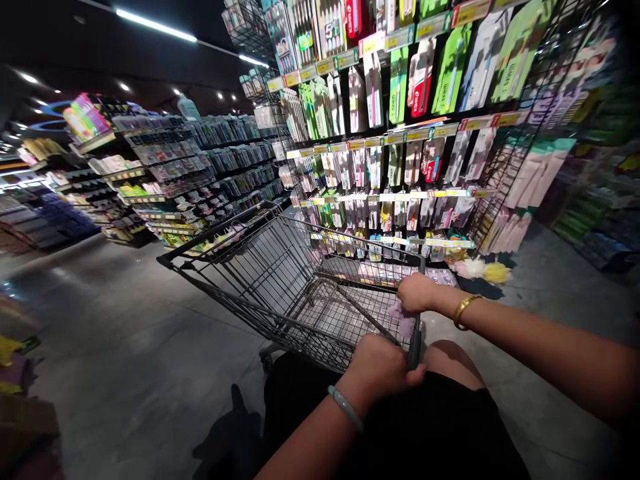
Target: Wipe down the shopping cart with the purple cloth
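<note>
A dark wire shopping cart (260, 267) stands in front of me on a grey shop floor, with nothing I can see in its basket. My left hand (383, 367) is closed round the cart's handle bar (415, 347); a pale bracelet sits on that wrist. My right hand (417, 292) grips the far end of the same handle, where something pale purple (404, 319) hangs by it. A gold bangle is on my right wrist.
A tall wire rack of hanging toothbrush packs (400, 133) rises just right of the cart. Shelves of goods (165, 167) line the aisle to the left. Bath puffs (483, 270) lie on the floor by the rack. Coloured items (15, 373) sit at the left edge.
</note>
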A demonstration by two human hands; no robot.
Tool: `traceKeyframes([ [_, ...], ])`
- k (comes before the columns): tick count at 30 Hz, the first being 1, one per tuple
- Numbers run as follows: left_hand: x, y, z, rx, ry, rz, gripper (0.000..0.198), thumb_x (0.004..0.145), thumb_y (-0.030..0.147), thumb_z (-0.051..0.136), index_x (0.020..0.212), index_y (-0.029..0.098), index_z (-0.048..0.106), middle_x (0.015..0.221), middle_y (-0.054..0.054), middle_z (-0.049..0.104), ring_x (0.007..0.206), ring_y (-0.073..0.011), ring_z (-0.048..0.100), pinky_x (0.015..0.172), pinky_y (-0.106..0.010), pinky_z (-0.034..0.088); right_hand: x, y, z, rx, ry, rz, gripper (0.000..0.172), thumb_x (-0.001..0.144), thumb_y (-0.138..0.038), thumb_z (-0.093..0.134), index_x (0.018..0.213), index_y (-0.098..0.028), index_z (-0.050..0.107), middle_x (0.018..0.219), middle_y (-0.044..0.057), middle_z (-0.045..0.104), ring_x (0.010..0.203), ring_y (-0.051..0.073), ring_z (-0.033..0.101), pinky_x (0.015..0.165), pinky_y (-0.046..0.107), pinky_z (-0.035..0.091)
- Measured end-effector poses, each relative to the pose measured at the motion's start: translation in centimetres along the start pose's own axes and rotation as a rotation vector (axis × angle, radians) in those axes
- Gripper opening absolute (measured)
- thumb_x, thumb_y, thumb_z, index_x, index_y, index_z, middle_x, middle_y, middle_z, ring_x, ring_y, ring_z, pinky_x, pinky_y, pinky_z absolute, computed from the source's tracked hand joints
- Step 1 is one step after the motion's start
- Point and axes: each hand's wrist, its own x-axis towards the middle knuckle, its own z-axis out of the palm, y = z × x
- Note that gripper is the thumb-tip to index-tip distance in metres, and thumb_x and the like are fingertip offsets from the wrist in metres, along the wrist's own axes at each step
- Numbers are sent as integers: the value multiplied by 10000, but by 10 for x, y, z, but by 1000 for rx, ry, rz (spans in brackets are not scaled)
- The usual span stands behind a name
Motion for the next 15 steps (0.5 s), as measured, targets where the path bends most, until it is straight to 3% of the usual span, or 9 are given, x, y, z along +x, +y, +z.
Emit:
traceKeyframes([
  [15,-3,-13,5,10,-5,20,625,829,701,454,706,172,764,558,-80,668,528,-199,614,529,-298,390,-23,-9,15,97,105,41,301,764,-223,526,883,-137,789,910,193,741,945,351,673,769,413,442],
])
